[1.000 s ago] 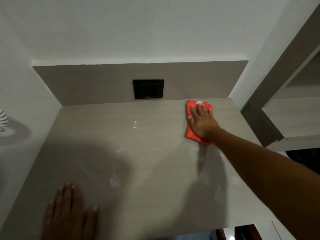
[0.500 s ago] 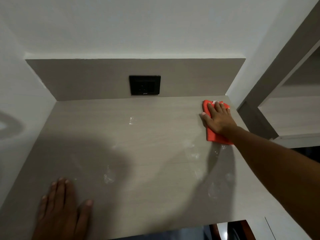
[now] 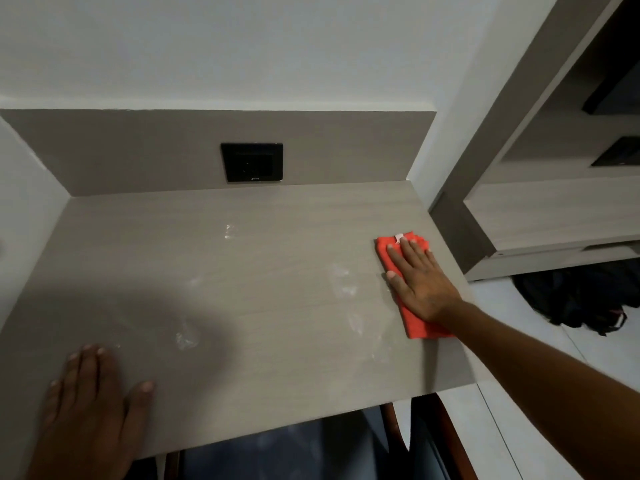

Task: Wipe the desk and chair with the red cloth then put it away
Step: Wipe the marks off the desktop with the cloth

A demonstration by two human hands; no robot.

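The grey wood-grain desk fills the view, with damp smears across its middle. A folded red cloth lies flat near the desk's right edge. My right hand presses down on the cloth with fingers spread, palm flat. My left hand rests flat on the desk's near left corner, holding nothing. Part of the chair, with a reddish-brown wooden frame, shows under the desk's front edge.
A black wall socket sits in the grey back panel. A white wall closes the left side. To the right stands a grey shelf unit, with a dark bag on the white floor below it.
My right hand has slid the red cloth from the back middle of the desk to the right and then nearer along the right edge. The left hand stays planted.
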